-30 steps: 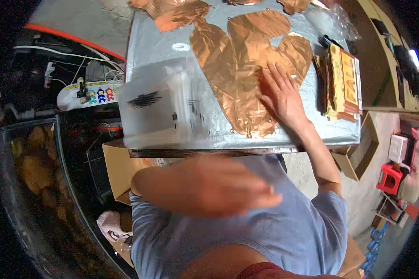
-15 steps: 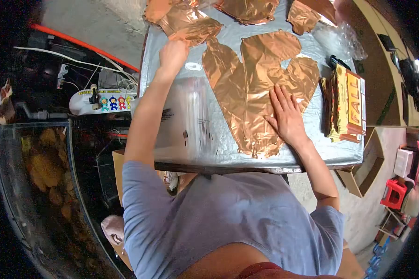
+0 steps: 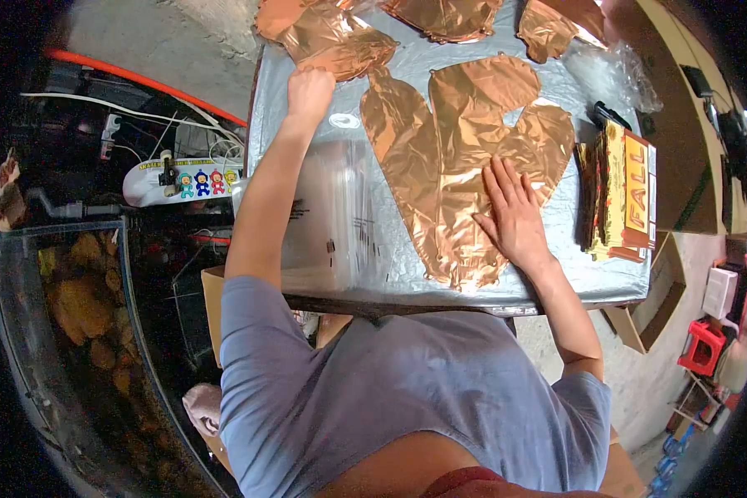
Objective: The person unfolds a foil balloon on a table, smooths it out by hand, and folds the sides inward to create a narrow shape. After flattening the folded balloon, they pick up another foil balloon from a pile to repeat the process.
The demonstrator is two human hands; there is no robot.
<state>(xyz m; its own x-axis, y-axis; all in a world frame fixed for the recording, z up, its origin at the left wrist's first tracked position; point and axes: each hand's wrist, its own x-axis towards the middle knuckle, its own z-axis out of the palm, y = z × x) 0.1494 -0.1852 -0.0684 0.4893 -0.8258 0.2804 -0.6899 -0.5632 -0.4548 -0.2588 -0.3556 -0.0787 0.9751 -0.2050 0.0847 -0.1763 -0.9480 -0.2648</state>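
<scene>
My left hand (image 3: 311, 90) is closed at the lower edge of a crumpled copper foil piece (image 3: 340, 41) at the table's upper left; its fingertips are partly hidden. My right hand (image 3: 516, 212) lies flat, fingers spread, on a large flat copper foil balloon (image 3: 461, 158) in the middle of the silver-covered table (image 3: 390, 249). Beneath my left forearm lies a stack of clear plastic bags (image 3: 328, 220). A small white oval (image 3: 344, 121) sits just right of my left wrist.
More copper foil pieces (image 3: 448, 18) lie along the far edge. At the right are a stack of "FALL" cards (image 3: 627, 191), a black object (image 3: 607, 114), clear plastic (image 3: 610, 75) and cardboard boxes (image 3: 681, 158). A skateboard (image 3: 174, 181) and a glass tank (image 3: 66, 315) stand left.
The view has shifted slightly. Both hands stay in nearly the same places, the left at the upper foil and the right flat on the large balloon.
</scene>
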